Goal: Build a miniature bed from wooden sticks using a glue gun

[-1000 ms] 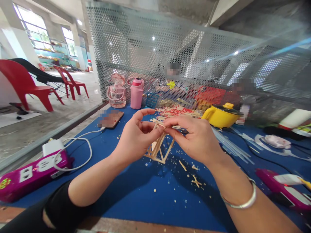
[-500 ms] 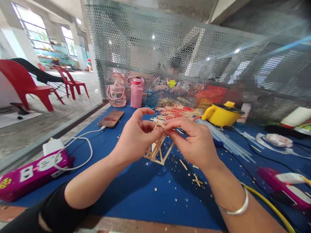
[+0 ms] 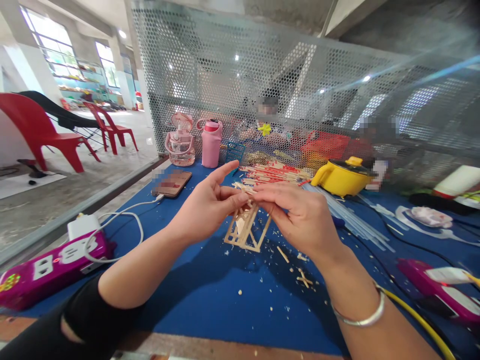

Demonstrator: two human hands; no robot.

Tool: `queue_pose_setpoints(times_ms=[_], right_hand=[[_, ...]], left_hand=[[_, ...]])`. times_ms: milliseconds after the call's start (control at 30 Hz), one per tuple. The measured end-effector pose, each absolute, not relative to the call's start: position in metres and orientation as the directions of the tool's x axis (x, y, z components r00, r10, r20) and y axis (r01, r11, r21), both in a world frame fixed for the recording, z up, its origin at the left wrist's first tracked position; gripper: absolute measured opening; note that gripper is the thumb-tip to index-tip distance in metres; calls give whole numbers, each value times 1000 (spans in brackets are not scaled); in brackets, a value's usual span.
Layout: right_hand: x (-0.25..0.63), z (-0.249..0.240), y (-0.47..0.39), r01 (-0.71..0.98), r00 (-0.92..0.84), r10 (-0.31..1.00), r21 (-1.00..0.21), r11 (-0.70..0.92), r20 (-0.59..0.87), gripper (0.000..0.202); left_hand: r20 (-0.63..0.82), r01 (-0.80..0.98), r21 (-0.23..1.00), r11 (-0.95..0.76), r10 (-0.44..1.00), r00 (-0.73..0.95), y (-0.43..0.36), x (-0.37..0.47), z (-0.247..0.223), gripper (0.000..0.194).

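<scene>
Between both hands is a small frame of thin wooden sticks (image 3: 245,232), with triangular and ladder-like bracing, tilted above the blue table. My left hand (image 3: 212,202) pinches its upper end between thumb and fingers, while the index finger points up and away. My right hand (image 3: 300,215) is closed on the same upper end from the right, thumb and fingertips together. The fingertips of both hands nearly meet there and hide part of the joint. Beyond the hands lies a pile of red-tipped wooden sticks (image 3: 273,173).
A phone (image 3: 174,183) on a white cable and a purple power strip (image 3: 56,262) lie left. Two pink bottles (image 3: 211,145) stand behind. Right are a yellow pot (image 3: 343,180), clear glue sticks (image 3: 350,217) and cables. Crossed stick scraps (image 3: 304,279) lie near my right wrist. People sit behind the mesh.
The stick frame has turned slightly, showing more of its lower face. My left index finger has straightened upward, and my right fingers have drawn closer over the upper end.
</scene>
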State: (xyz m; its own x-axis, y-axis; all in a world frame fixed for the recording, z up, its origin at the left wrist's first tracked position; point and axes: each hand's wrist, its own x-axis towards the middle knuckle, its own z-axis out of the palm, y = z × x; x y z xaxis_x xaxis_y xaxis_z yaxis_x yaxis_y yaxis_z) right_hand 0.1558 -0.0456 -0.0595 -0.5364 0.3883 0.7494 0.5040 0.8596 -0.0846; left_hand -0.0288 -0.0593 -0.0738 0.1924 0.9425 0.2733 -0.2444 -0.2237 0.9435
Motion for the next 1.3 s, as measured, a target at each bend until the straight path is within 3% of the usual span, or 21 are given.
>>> queue_pose_setpoints(times_ms=[133,267,533,867,1100,1233,1300], right_hand=[[156,-58,-45,515,-547,383,-61,855,744,19],[155,-55,-49,528,-587,371,-7,850,719,18],[151,-47,-53,582,-664,404,97,807,629,20],[149,-32,-57,583,-737,438,156,797,515,18],[148,-36,-56,581,-634,453,-1,814,626,12],[155,-43,-55,555,-556,536,-197,808,635,37],[159,-51,-56,529,-496,570,-293,797,655,40]], left_hand=[[257,-330,928,-175,941,222,-58,-30,-75,71],[255,-281,940,-194,946,201,-60,-27,-75,81],[241,-233,948,-218,967,77,-66,-20,-74,81],[267,-281,934,-220,954,140,-65,-21,-76,85],[266,-266,938,-221,953,147,-64,-21,-77,77],[257,-249,943,-222,959,120,-64,-23,-75,76],[242,-239,948,-209,963,117,-64,-25,-75,78]])
